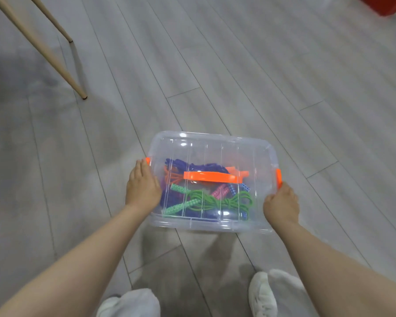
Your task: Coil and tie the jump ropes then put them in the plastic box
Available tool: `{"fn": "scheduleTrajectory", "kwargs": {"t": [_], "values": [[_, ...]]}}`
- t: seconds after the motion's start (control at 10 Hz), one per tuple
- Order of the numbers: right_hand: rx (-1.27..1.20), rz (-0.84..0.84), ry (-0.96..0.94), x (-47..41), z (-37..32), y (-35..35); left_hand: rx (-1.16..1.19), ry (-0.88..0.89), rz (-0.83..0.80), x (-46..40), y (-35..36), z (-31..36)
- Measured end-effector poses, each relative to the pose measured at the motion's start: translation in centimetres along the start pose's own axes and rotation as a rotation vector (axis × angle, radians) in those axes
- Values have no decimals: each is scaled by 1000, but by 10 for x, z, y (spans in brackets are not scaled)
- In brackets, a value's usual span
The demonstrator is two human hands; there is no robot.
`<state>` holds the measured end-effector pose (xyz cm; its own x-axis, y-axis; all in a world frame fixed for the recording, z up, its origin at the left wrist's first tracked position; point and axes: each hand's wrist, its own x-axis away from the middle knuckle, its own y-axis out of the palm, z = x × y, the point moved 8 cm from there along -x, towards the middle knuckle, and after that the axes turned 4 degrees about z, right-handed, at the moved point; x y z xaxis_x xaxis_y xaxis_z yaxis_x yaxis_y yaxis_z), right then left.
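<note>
The jump ropes (206,197) lie bundled inside the plastic box (215,143), which sits on the grey plank floor (284,76) just ahead of our feet. We see them through the clear lid: a green rope (217,201) coiled in loops toward the near side with its patterned green handles (177,208) angled to the left, a dark purple rope (192,167) heaped along the far side, an orange cord (173,176) showing at the left, and pink and blue patterned handles (226,191) tucked near the middle. The box is transparent with rounded corners and faint ribs across its lid, which is on; an orange carry handle (209,176) lies flat across the lid's centre, and orange latches mark both short ends.

Our left hand (143,186) rests on the left end of the box, fingers straight and together, the tips reaching the left latch (148,160). Our right hand (281,205) is at the right end, its fingers curled down over the rim just below the right latch (278,178), gripping the edge of the box.

Below the box we see our pale trouser knees and a white shoe (262,294). Two tapered wooden legs (62,72) slant across the upper left, and a red object (384,5) sits cut off at the upper right corner.
</note>
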<state>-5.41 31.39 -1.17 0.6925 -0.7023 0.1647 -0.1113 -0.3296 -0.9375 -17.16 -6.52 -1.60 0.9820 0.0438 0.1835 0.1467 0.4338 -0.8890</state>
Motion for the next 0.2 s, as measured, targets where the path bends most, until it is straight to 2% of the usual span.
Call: {"fn": "scheduleTrajectory", "kwargs": {"t": [0.1,0.2], "values": [[45,-90,-31,1,-26,-44,-43,-12,-50,6,-34,49],[40,-158,-73,2,-53,-100,-67,124,-105,13,-77,122]]}}
